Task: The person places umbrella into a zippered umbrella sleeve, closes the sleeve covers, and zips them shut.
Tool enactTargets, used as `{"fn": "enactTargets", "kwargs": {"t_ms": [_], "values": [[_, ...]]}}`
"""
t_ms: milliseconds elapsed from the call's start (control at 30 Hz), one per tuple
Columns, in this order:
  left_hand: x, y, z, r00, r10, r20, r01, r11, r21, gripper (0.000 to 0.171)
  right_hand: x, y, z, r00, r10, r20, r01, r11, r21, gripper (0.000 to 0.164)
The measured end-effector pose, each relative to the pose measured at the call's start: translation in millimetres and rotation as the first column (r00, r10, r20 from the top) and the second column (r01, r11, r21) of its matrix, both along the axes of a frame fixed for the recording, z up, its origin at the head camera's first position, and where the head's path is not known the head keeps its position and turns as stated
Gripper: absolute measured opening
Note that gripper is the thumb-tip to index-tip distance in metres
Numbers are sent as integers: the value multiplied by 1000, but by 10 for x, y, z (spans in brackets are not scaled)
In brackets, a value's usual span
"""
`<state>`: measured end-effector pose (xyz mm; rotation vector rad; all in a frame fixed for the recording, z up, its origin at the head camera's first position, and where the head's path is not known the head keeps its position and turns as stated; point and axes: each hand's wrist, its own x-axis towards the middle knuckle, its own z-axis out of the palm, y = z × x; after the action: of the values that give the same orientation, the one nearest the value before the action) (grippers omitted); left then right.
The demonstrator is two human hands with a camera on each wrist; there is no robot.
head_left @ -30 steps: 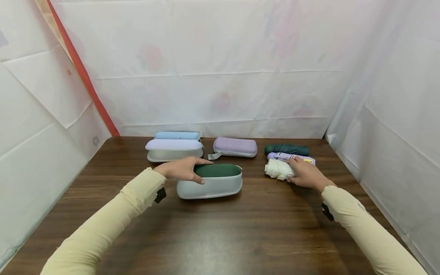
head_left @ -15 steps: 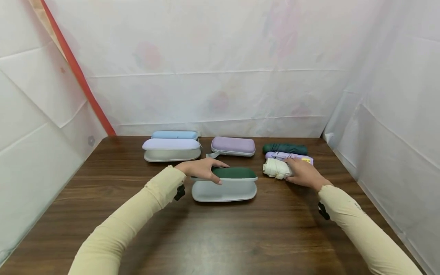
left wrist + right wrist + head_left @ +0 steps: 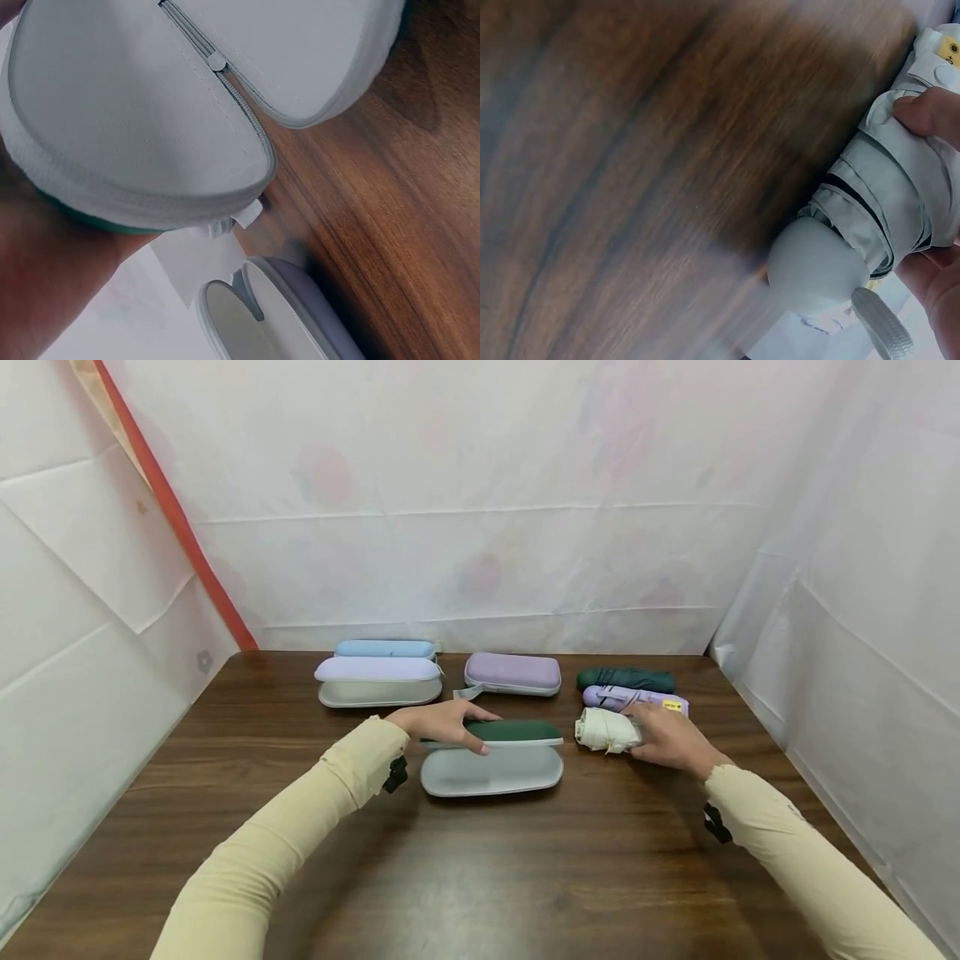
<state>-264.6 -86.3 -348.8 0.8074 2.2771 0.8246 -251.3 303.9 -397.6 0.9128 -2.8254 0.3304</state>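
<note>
My left hand (image 3: 444, 723) grips the lid of a dark green zip case (image 3: 517, 730), its thumb over the front edge. The lid stands raised, and the case's pale grey inside (image 3: 491, 772) faces me. In the left wrist view the grey lining (image 3: 127, 112) and the parted zipper (image 3: 217, 61) fill the upper part. My right hand (image 3: 670, 739) holds a white folded compact umbrella (image 3: 604, 729) low at the table. The right wrist view shows its rounded end (image 3: 817, 266) with a strap (image 3: 881, 322), and my thumb (image 3: 930, 112) pressing the wrapped fabric.
Behind the white umbrella lie a lilac folded umbrella (image 3: 611, 697) and a dark green one (image 3: 626, 679). At the back stand a closed purple zip case (image 3: 513, 672), a lavender case (image 3: 378, 669) partly open, and a light blue case (image 3: 384, 648). White sheets (image 3: 480, 485) wall the table.
My left hand has moved right with the green case, and its lid now gapes with the lining in sight. My right hand stays at the white umbrella.
</note>
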Motion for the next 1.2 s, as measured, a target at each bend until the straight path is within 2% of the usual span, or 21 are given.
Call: {"fn": "enactTargets", "kwargs": {"t_ms": [233,533,700,933,1067,1200], "values": [[-11,-53,-15,1000,10,-29,-10,1000,-4,66,148,-66,25,997,36,-71,-36,999,2,52],[-42,-107,-38,998,-2,-62,0,1000,-24,68,352,-186,160,990,104,-98,-106,994,-14,56],[-31,-107,-47,999,27,-22,-27,1000,-5,69,442,-312,233,981,153,-120,-155,988,-9,61],[11,-1,-67,994,95,60,-98,994,42,71,483,-540,288,954,238,-183,-244,970,-14,64],[4,78,-87,990,115,86,-121,991,65,70,457,-679,281,946,253,-205,-258,966,6,65],[-7,146,-108,989,111,93,-118,990,81,67,450,-816,282,945,259,-198,-258,966,32,67]]}}
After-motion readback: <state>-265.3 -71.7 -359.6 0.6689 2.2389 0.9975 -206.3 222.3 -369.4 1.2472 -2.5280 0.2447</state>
